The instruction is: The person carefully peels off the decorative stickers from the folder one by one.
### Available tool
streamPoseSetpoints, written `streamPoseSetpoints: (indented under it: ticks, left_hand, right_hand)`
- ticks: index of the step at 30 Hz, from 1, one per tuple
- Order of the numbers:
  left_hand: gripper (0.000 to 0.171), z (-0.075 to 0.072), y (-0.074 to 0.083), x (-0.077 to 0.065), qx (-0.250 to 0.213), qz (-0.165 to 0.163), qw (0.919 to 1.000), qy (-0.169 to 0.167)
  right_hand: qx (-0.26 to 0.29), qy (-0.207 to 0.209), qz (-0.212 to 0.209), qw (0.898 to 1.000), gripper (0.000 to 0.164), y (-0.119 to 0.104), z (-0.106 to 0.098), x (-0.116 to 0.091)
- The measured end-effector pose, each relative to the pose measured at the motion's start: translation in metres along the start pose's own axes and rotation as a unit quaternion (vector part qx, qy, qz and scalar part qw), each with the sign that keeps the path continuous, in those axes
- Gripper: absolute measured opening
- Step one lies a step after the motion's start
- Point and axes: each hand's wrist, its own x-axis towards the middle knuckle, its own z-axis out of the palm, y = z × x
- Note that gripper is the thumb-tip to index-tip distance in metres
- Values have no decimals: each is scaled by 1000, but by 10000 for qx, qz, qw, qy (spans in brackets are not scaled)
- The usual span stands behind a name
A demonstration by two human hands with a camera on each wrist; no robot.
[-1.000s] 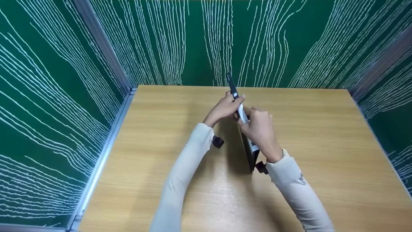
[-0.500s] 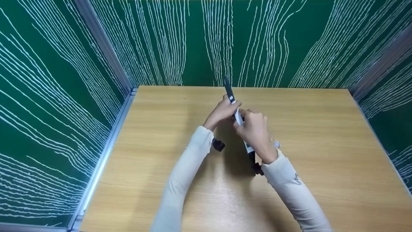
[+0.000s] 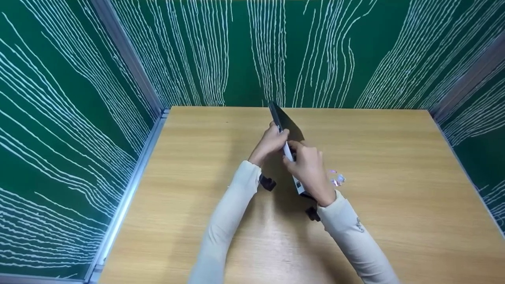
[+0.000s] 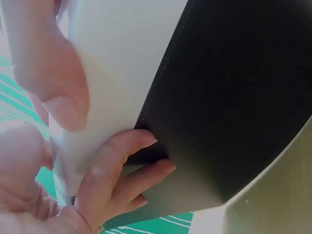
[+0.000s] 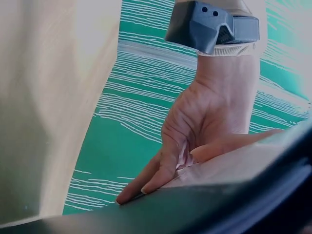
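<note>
A flat black thing with a white band along its upper edge (image 3: 288,152) is held upright on its side above the table, its kind unclear. In the left wrist view its white face (image 4: 122,63) meets a wide black panel (image 4: 234,97). My left hand (image 3: 273,139) grips the far part, thumb on the near side and fingers spread across the white and black faces. My right hand (image 3: 310,167) pinches the white edge nearer me; its thumb (image 4: 68,102) presses on the white face. A dark panel (image 3: 290,124) shows beyond my hands. The right-hand fingers are partly hidden.
Small shiny scraps (image 3: 338,179) lie on the wooden table (image 3: 394,177) right of my right hand. Green walls (image 3: 252,51) with white wavy lines stand at the back and both sides. A dark wrist device (image 3: 267,183) hangs under my left cuff.
Both hands have drawn the black-and-white thing slightly toward me and to the left. Its dark panel now shows on the far right side, and the shiny scraps have come into view.
</note>
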Motion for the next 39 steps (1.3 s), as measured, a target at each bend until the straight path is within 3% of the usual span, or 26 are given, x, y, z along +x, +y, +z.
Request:
streamPoseSetpoints:
  ticks: [10, 23, 33, 39]
  left_hand:
    - [48, 2, -22, 7, -3, 312, 9994, 156]
    - [46, -5, -58, 15, 325, 774, 9958, 356]
    - [57, -11, -82, 26, 310, 508, 9963, 622]
    - [49, -11, -91, 27, 246, 637, 9953, 691]
  right_hand:
    - [514, 245, -185, 9982, 28, 18, 10, -11]
    - [731, 296, 802, 9937, 23, 77, 18, -28]
    - [795, 225, 1603, 9836, 25, 117, 42, -48]
    - [829, 149, 1879, 9786, 25, 127, 48, -60]
